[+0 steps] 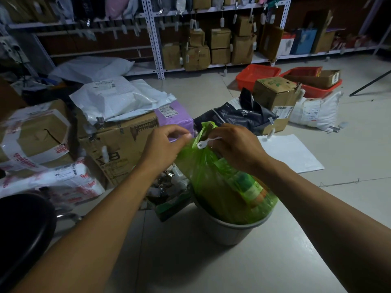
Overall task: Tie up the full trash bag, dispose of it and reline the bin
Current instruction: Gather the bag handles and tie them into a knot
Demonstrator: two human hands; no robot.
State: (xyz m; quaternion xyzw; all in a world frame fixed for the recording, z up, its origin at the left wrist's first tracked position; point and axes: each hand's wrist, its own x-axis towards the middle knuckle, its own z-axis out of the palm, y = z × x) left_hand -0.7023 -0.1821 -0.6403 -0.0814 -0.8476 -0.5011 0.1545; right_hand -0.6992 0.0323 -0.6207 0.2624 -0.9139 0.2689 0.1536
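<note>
Full translucent green plastic trash bag (224, 187) seated in round grey bin (228, 231) on floor, top gathered up above rim. Bag neck gripped by right hand (234, 146), white drawstring loop (204, 143) held at fingers. Edge of bag pinched by left hand (163, 144), just beside right. Brown cardboard box (120, 149) w/ white mailers behind-left; red plastic baskets (258, 75) near metal shelving.

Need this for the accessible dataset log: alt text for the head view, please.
Two bare hands, left hand and right hand, pinch the white drawstring at the gathered mouth of a full green trash bag, which sits in a grey bin on a tiled floor. Cardboard boxes and parcels lie behind, before metal shelving.
</note>
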